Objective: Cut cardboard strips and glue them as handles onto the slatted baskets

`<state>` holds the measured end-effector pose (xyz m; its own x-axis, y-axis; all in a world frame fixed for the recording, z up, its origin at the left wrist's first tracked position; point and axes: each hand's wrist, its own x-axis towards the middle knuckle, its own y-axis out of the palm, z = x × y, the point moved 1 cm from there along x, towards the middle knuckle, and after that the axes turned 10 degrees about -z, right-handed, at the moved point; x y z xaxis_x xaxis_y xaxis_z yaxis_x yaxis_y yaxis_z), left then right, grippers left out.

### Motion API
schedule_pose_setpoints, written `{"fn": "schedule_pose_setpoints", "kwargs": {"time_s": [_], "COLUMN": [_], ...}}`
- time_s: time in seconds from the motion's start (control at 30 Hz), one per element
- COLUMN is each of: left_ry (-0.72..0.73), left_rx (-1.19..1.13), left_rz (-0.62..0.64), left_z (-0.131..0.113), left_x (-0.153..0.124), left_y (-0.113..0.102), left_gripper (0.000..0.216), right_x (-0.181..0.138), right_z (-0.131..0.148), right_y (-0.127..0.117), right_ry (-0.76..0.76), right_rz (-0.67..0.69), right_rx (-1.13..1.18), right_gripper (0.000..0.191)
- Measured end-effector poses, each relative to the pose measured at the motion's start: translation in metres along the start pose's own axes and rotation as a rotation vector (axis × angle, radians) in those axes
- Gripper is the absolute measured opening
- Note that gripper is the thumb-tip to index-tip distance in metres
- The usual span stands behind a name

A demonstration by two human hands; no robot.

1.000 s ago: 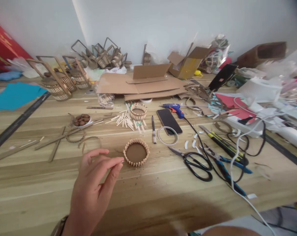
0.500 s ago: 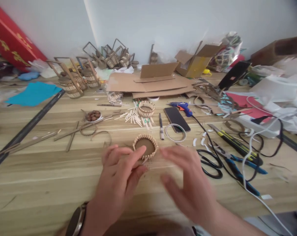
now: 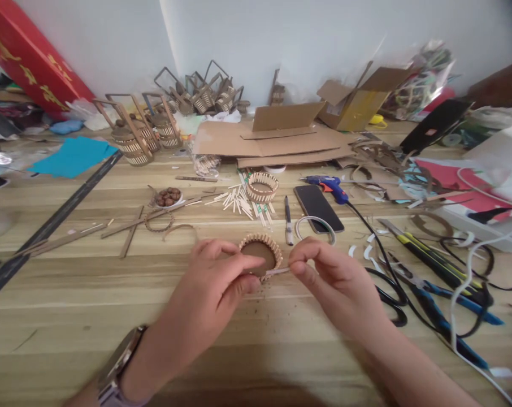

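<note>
Our right hand (image 3: 334, 277) pinches a pale strip (image 3: 278, 271) by the stick-rimmed disc (image 3: 258, 250) on the table (image 3: 239, 367); left hand (image 3: 217, 277) sits at its near rim, fingers narrow, grip hidden. Probably light, fragile sticks; we'd hold the base.

Nothing legible from here: gold characters (image 3: 29, 78) run down the red panel (image 3: 35, 48) far beyond the left hand (image 3: 224, 277), and a tiny label (image 3: 431, 131) marks the black object (image 3: 445, 116) beyond the right hand (image 3: 330, 277).

Left of the left hand (image 3: 220, 280), bare tabletop (image 3: 120, 297) offers a way out; right of the right hand (image 3: 336, 282), scissors (image 3: 399, 324) and pliers (image 3: 438, 319) bar the path, and ahead lies a white ring (image 3: 297, 228).
</note>
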<state>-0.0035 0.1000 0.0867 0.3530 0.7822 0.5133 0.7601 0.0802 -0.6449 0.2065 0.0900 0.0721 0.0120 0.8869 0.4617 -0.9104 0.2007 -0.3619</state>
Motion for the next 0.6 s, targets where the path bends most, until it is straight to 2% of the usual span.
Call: {"fn": "schedule_pose_setpoints", "kwargs": {"time_s": [0.1,0.2,0.3,0.4,0.47,0.53,0.6], "left_ry": [-0.058,-0.048,0.016,0.091,0.124,0.152,0.198], "left_rx": [0.009,0.061,0.161,0.266,0.315,0.346,0.361], "left_rz": [0.048,0.032,-0.018,-0.039,-0.063,-0.149,-0.314], "left_z": [0.004,0.005,0.005,0.007,0.007,0.007,0.004], "left_x": [0.006,0.01,0.009,0.006,0.004,0.0,-0.005], "left_y": [-0.006,-0.01,-0.009,-0.005,-0.002,0.0,0.001], "left_gripper": [0.017,0.019,0.02,0.02,0.021,0.02,0.019], "right_x": [0.003,0.006,0.009,0.012,0.014,0.016,0.016], "right_z": [-0.009,-0.011,-0.005,0.002,0.004,0.004,0.003], "right_y": [-0.006,-0.006,-0.003,0.002,0.005,0.009,0.012], "right_ry": [0.033,0.003,-0.152,-0.348,-0.406,-0.384,-0.313], "right_rz": [-0.04,0.008,0.091,0.137,0.155,0.14,0.067], "right_rx": [0.012,-0.015,-0.149,-0.232,-0.255,-0.286,-0.305], "right_gripper": [0.014,0.015,0.006,0.016,0.009,0.009,0.013]}}
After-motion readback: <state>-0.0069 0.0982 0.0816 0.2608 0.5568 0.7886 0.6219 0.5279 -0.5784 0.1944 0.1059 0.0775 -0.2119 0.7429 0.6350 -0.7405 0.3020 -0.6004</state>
